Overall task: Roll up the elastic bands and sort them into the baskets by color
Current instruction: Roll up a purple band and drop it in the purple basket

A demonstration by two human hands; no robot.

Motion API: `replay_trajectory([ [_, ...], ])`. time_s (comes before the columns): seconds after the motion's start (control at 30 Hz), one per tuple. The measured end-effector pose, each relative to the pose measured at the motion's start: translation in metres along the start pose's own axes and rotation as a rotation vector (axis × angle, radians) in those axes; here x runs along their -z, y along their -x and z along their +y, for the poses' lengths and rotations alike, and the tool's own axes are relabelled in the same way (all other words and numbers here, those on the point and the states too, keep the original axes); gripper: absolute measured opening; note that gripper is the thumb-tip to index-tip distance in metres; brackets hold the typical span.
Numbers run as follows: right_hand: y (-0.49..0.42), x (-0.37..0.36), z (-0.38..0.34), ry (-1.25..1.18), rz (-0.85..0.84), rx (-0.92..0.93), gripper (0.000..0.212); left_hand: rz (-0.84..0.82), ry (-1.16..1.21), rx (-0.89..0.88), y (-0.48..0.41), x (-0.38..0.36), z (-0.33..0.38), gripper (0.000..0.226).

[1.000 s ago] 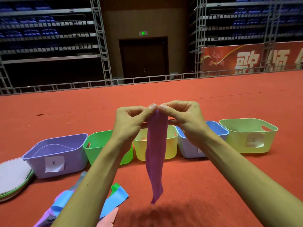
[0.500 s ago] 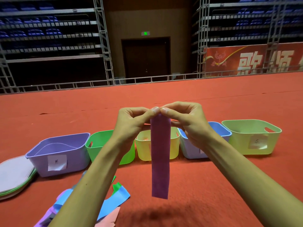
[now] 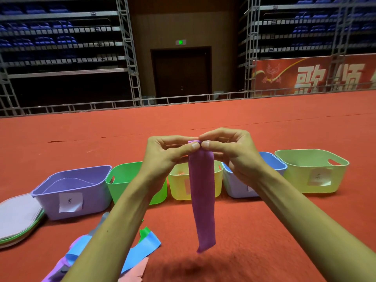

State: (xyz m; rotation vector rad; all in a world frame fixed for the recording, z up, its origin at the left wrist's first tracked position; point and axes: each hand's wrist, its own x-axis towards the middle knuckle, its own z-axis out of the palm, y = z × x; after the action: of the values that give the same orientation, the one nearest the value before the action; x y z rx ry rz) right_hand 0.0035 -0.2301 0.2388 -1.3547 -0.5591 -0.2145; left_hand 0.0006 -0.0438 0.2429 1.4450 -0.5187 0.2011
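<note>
Five in a row on the red floor (image 3: 264,231), from the purple basket (image 3: 71,186) on the left to the pale green basket (image 3: 311,169) far right. Left hand (image 3: 162,155) and right hand (image 3: 234,153) pinch the top edge of the purple band (image 3: 202,200), thumbs meeting. It's curled over just at the top, the rest dangling flat and smooth, mid-air before the yellow basket (image 3: 179,186).

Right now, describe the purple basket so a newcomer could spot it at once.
Five baskets stand in a row on the red carpet. The purple basket is at the left end, next to the green basket. Only it has a stack of flat discs beside it.
</note>
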Motion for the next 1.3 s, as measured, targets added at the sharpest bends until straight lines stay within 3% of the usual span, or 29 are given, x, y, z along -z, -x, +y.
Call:
replay_trajectory([
  [0.33,0.001,-0.012,0.005,0.042,0.149,0.073,0.025,0.008,0.112,0.069,0.005,-0.004,-0.008,0.027],
  [0.5,0.005,-0.017,0.009,0.088,0.247,0.147,0.027,-0.002,0.191,0.142,0.007,-0.007,-0.008,0.042],
  [0.63,0.008,-0.019,0.009,0.113,0.281,0.187,0.027,-0.01,0.156,0.145,0.007,-0.005,-0.007,0.04],
  [0.93,0.011,-0.012,0.003,0.139,0.189,0.133,0.01,0.045,-0.054,-0.047,0.009,-0.004,-0.003,0.023],
  [1.3,0.014,-0.009,-0.001,0.056,0.063,0.002,0.008,-0.027,-0.02,0.019,0.008,0.005,-0.003,0.031],
])
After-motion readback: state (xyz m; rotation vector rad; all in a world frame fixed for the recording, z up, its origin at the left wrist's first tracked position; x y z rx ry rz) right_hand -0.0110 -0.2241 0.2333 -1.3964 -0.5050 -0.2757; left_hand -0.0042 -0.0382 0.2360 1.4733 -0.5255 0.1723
